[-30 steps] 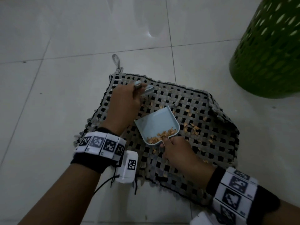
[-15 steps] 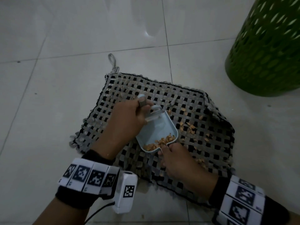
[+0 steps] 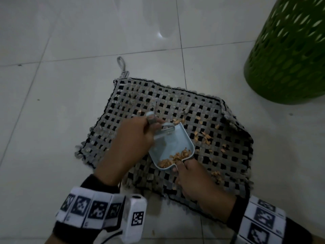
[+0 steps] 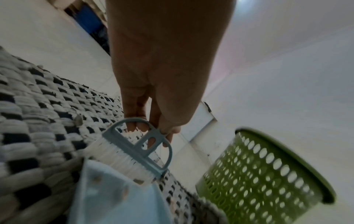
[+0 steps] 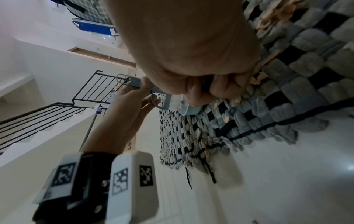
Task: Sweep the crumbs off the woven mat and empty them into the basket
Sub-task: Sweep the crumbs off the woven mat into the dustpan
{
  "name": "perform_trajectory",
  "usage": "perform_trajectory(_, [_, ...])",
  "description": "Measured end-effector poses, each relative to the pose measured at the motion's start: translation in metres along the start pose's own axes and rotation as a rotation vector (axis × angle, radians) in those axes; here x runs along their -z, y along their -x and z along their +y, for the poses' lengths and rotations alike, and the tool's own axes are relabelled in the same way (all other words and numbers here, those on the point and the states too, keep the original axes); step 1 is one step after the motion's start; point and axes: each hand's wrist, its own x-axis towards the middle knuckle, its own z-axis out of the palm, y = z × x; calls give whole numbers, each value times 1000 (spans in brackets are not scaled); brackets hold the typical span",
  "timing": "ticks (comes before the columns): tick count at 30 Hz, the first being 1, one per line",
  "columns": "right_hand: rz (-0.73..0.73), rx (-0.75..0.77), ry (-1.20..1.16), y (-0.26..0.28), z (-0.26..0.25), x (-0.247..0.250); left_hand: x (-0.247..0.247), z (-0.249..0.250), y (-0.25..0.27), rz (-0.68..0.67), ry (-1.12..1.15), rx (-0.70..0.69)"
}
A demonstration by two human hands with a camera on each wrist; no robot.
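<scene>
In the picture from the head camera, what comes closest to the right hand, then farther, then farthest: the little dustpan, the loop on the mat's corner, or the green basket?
From the right hand:
1. Dustpan: held in that hand, just ahead of it.
2. Loop: at the mat's far left corner.
3. Green basket: far right, off the mat.
The last two are fairly close, but the basket looks farther.

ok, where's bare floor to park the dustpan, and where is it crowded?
Bare patches: white tiled floor left of the grey-and-black woven mat; tiles beyond its far edge; a strip between the mat's right edge and the green perforated basket.
Crowded: mat centre, where the left hand with the small brush meets the light blue dustpan, and the crumb-strewn right half.
</scene>
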Motion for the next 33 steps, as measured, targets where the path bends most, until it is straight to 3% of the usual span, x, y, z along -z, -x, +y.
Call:
perform_trajectory(5, [-6, -30, 6, 1, 2, 0, -3, -2, -35, 191, -44, -28])
perform_trajectory(10, [-25, -31, -8, 0, 3, 1, -18, 2, -16, 93, -74, -52])
perform_trajectory(13, [-37, 1, 13, 0, 5, 2, -16, 5, 7, 67, -33, 2])
perform_trajectory(16, [-20, 5, 32, 1, 4, 4, -1, -2, -4, 217, 2, 62])
perform_trajectory(18, [-16, -9, 42, 1, 2, 7, 9, -12, -23, 353, -65, 84])
perform_trajectory(20, [-21, -27, 30, 2, 0, 9, 14, -21, -39, 407, -158, 111])
perform_trajectory(23, [-23, -34, 31, 2, -1, 10, 6, -20, -36, 349, -170, 151])
perform_trajectory(29, [-20, 9, 45, -1, 3, 7, -24, 9, 2, 195, -120, 98])
perform_trajectory(33, [-9, 23, 55, -2, 4, 6, -4, 11, -13, 283, -43, 144])
